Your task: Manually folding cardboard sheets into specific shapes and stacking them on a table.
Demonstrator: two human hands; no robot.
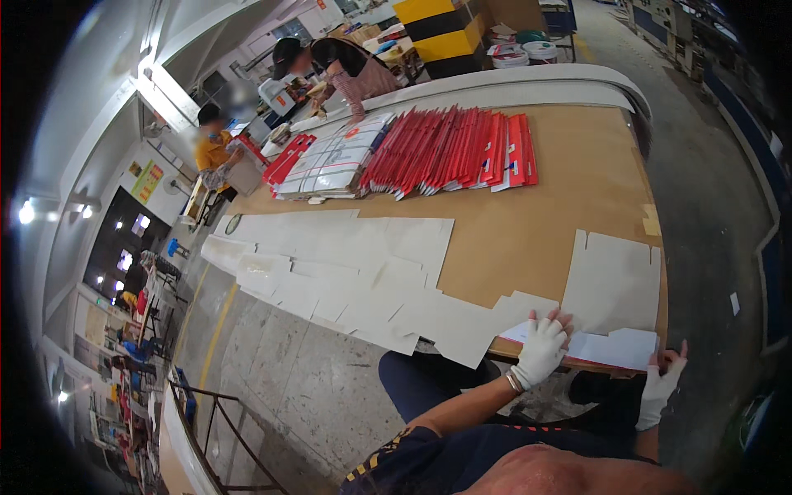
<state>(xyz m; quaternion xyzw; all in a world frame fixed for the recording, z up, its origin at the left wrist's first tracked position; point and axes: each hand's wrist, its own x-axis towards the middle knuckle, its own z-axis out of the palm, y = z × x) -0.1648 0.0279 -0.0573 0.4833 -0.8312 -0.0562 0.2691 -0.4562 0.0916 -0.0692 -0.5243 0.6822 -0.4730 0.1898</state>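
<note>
Both my hands wear white gloves that leave fingertips bare. My left hand (543,346) lies on the near table edge, fingers stretched out and pressing on white card. Just to its right is a folded white card piece (615,347) with a red strip along its near edge. At the right end of that piece is my right hand (662,386), its fingers apart at the corner; I see nothing gripped in it. Beyond lies a large flat white card sheet (612,280) with slots cut in its far edge. Overlapping white card sheets (388,289) run off to the left.
A leaning row of red folded cartons (454,148) stands across the brown table (561,181), beside a strapped white bundle (330,161). A roll of tape (233,223) rests at the far left. Another person (355,70) leans over the far side. A metal frame (219,429) stands at lower left.
</note>
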